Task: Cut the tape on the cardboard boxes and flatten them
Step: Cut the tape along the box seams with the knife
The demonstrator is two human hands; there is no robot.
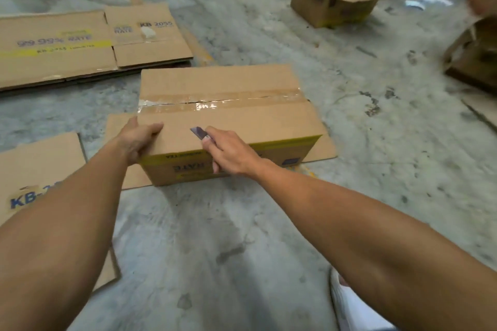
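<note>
Cardboard box is sitting on a flattened cardboard sheet on the concrete floor, with tape running along its top seam. Left hand is gripping the box's near-left corner, thumb on top. Right hand is clasping a cutter, fingers wrapped tight, blade over the lid's near half.

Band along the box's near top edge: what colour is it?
The band is yellow; head view.

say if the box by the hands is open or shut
Shut. Flaps of the box lie flat, meeting under tape; whether it is cut through, cannot tell.
</note>
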